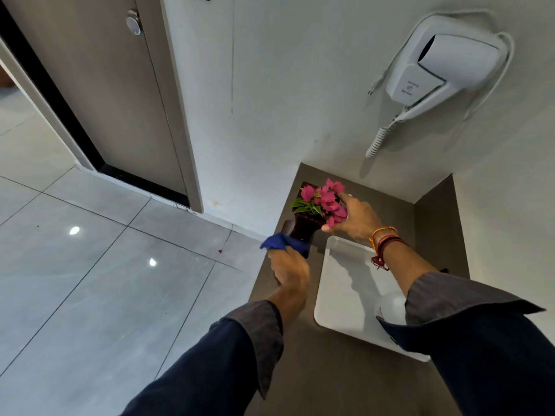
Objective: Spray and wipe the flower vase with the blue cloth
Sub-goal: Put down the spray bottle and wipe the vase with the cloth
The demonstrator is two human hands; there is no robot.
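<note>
- Dark vase (301, 228) tipped over near the counter (330, 385) edge, close to the wall corner, just beside the white sink (339, 295).
- Right hand (354, 219) spread half open around the vase's top, fingers among the pink flowers (326, 201).
- Left hand (289, 268) closed tight on the blue cloth (283, 241), pressed against the vase's lower side.
- Could slip off the counter to the tiled floor (90, 265) if pushed too hard with the cloth; base not squarely seated, grip up top light.
- Could crush or pull out blooms under those fingers.
- Inside the vase: flowers and green leaves; water, cannot tell.
- Inside the sink: a pale round object, partly hidden by the sleeve.
- No spray bottle in view.
</note>
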